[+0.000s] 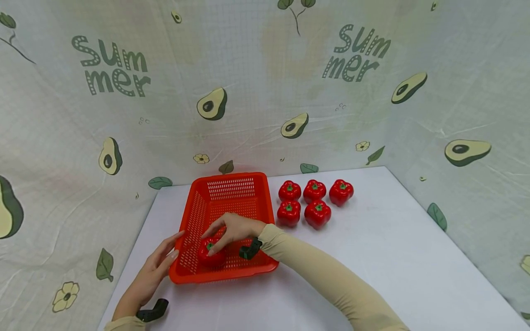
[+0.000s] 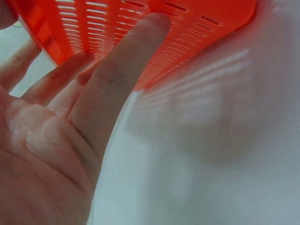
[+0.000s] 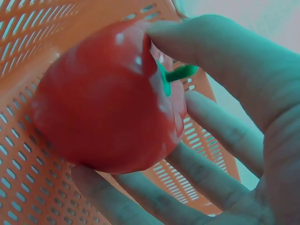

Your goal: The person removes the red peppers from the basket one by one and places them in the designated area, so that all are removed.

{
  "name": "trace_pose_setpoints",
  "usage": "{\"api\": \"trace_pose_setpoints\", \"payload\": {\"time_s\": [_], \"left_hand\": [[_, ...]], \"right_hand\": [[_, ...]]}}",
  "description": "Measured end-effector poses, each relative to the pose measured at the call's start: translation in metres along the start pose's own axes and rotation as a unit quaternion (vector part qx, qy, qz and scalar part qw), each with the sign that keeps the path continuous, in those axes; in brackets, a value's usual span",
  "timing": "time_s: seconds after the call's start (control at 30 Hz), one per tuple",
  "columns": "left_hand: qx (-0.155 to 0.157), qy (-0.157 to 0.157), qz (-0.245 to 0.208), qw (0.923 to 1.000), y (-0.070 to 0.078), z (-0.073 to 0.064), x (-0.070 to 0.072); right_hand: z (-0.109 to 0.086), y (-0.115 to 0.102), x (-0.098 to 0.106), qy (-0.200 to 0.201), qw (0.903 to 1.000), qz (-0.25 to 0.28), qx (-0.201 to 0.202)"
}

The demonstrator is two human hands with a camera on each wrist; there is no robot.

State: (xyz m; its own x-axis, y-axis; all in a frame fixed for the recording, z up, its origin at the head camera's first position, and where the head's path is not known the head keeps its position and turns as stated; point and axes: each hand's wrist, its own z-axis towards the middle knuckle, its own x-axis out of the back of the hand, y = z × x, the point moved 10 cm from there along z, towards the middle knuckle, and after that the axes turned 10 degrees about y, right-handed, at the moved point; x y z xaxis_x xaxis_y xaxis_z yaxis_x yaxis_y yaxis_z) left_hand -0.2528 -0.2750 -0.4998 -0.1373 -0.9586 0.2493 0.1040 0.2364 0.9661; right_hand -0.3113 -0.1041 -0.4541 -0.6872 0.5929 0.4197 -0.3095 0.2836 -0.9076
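Observation:
An orange-red plastic basket [image 1: 227, 180] with slotted walls stands on the table. Inside its near left part is a glossy red bell pepper [image 1: 210, 259] with a green stem. My right hand [image 1: 238, 228] holds this bell pepper [image 3: 108, 98] from above, thumb on its top beside the stem and fingers round its far side. At the basket's left side, my left hand [image 1: 154, 269] touches the rim and outer wall with its fingers stretched out. In the left wrist view, the thumb of the left hand [image 2: 56, 126] lies along the slotted wall.
To the right of the basket, several more red bell peppers [image 1: 317, 214] stand in two loose rows on the white table [image 1: 372, 239]. A cloth backdrop [image 1: 248, 59] printed with avocados and leaves surrounds the table at the back and sides.

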Motion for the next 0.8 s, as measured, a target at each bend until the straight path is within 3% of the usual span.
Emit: {"api": "trace_pose_setpoints", "payload": {"time_s": [0.8], "left_hand": [[0.013,0.012,0.018,0.9997,-0.0039,0.0017,0.002]], "right_hand": [[0.0018,-0.0041,-0.0044,-0.009,0.9986,-0.045,0.027]]}}
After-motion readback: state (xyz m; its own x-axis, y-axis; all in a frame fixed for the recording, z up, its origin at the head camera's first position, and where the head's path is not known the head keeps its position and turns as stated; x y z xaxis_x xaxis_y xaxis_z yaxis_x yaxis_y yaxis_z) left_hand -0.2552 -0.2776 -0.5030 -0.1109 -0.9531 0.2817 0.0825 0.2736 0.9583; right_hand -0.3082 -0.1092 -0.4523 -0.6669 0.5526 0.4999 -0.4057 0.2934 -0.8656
